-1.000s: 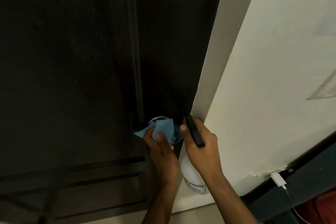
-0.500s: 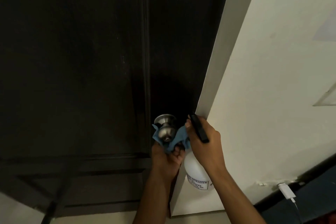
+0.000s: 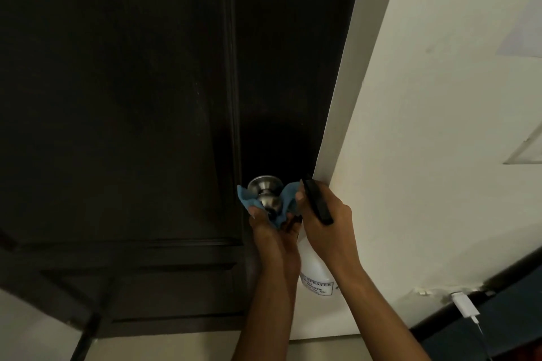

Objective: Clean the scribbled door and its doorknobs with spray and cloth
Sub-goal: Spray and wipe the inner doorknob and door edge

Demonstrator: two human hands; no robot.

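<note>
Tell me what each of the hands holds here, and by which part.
The left hand holds the blue cloth from underneath, cupped under the doorknob. The right hand grips the spray bottle at its black head.

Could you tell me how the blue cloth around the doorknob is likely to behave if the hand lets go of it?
The blue cloth looks floppy: it folds around the doorknob. Probably light, its corners standing free. Released by the left hand, it would likely slide off.

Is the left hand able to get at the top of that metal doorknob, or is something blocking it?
Probably yes. The left hand already cups the doorknob from below through the blue cloth, and the knob's top is bare. The right hand, gripping the spray bottle, stays beside it.
</note>
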